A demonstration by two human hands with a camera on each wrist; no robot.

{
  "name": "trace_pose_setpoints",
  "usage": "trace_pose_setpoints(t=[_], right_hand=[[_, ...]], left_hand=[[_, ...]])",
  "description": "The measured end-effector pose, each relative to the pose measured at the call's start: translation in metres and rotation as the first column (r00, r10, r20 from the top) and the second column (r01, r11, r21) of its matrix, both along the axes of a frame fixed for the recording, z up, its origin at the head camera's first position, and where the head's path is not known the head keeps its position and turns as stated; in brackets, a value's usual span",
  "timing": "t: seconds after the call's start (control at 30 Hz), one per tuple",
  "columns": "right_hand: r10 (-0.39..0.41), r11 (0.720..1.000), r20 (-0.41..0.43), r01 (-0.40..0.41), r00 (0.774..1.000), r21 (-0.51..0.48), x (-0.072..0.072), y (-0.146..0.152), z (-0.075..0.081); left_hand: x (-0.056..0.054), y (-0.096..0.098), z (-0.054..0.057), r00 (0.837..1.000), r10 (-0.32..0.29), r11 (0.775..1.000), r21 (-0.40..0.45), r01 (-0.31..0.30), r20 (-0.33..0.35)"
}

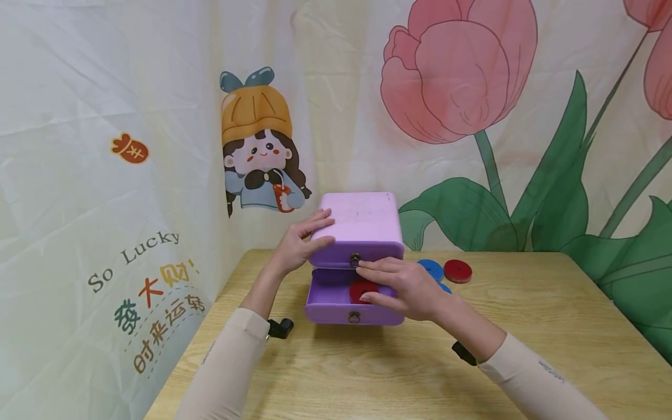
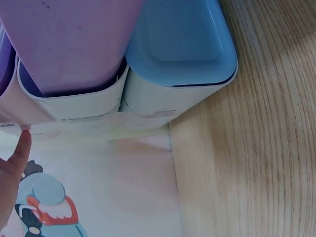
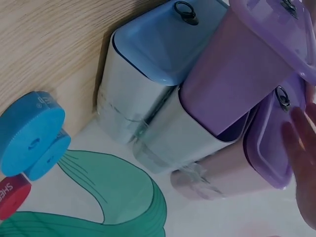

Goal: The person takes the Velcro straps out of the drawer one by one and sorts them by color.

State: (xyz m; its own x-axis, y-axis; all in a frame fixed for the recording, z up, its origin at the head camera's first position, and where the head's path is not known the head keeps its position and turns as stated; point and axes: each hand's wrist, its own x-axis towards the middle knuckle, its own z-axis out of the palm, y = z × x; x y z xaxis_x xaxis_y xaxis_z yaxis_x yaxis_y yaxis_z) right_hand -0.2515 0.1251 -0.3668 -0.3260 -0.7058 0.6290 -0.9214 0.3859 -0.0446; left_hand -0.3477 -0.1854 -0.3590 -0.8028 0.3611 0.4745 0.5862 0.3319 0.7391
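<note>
Centre frame, the left hand [image 1: 301, 245] rests on the lilac plastic drawer cabinet [image 1: 362, 217], fingers extended; the right hand [image 1: 409, 287] reaches over the pulled-out purple drawer [image 1: 328, 314], fingers straight. Inside, a round red roll [image 1: 359, 288], thumb contact unclear. Stowing, seemingly; next calls for clearing fingers.

We wear a smooth beige left sleeve [image 1: 223, 367] and a matching right sleeve [image 1: 530, 376] with small dark print [image 1: 551, 371]. We also wear a black left fitting [image 1: 282, 328] and right fitting [image 1: 463, 353]. Our left hand [image 1: 298, 246] and right hand [image 1: 408, 287] are bare.
</note>
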Motion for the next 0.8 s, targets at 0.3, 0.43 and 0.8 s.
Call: trace_pose_setpoints(t=[0.3, 0.43, 0.8], right_hand=[[-0.135, 0.985, 0.348, 0.088, 0.928, 0.148, -0.006, -0.002, -0.003], [-0.146, 0.981, 0.385, 0.083, 0.911, 0.177, -0.010, -0.005, -0.004], [-0.150, 0.971, 0.413, 0.056, 0.898, 0.231, -0.021, -0.017, -0.005]], left_hand=[[0.000, 0.001, 0.001, 1.000, 0.001, 1.000, 0.005, -0.001, 0.014], [0.000, 0.001, 0.001, 1.000, 0.003, 1.000, 0.002, -0.003, 0.010], [0.000, 0.001, 0.000, 1.000, 0.010, 1.000, 0.010, -0.010, 0.029]])
